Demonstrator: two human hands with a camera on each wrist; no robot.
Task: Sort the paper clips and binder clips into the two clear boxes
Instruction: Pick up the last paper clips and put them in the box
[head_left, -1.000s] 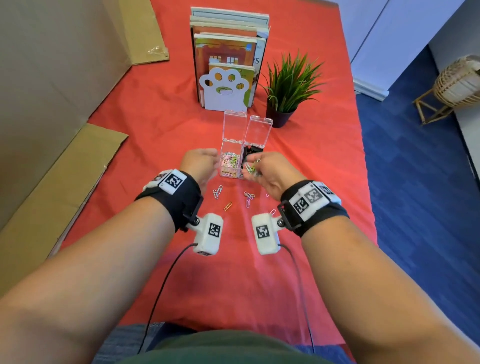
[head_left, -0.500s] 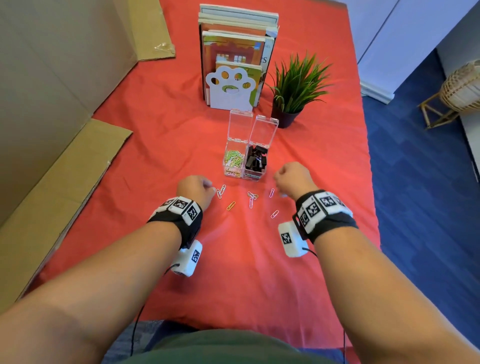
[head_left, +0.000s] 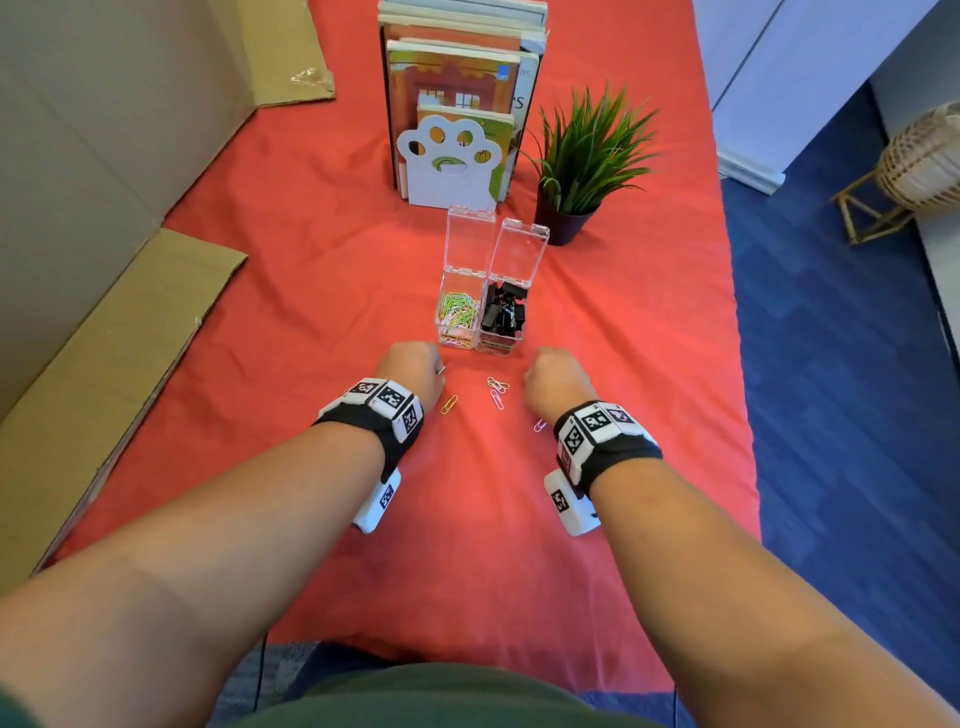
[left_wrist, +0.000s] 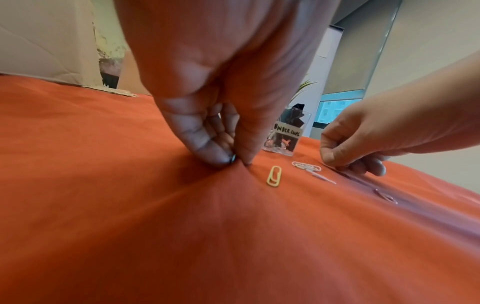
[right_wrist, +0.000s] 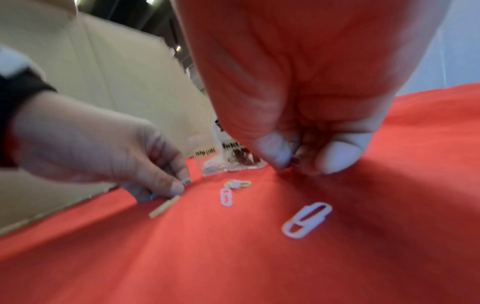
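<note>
Left hand: the left hand (head_left: 413, 371) is down on the red cloth (head_left: 322, 291) at 7 o'clock from the boxes, its fingers (left_wrist: 207, 148) curled, thumb and forefinger pinching a small bluish paper clip (left_wrist: 233, 158) against the fabric.
Right hand: the right hand (head_left: 558, 379) is lowered at 5 o'clock from the boxes, fingers (right_wrist: 275, 151) bunched with tips pressed to the cloth; whether they hold a clip cannot be told from these views.
Loose clips: between the hands lie a yellow clip (head_left: 449, 404) just beside the left hand, a small tangle of clips (head_left: 497, 385) with a pale one (head_left: 497, 401) touching it, and a pink clip (head_left: 540, 426) near the right wrist.
Left box: the clear box (head_left: 457, 317) holds a heap of coloured paper clips, its lid (head_left: 470, 239) standing open at 12 o'clock.
Right box: the second clear box (head_left: 503, 322), touching the first on its right, holds black binder clips (head_left: 504, 312) and carries a handwritten label (left_wrist: 287, 132); its lid (head_left: 519, 252) is also raised.
Worktop: the cloth-covered worktop also bears a row of books (head_left: 462, 88) in a white paw-shaped bookend (head_left: 452, 161) at 12 o'clock from the boxes, and a potted plant (head_left: 587, 156) at 1 o'clock.
Surroundings: cardboard sheets (head_left: 104, 338) border the left edge; blue carpet (head_left: 841, 364) lies to the right.
</note>
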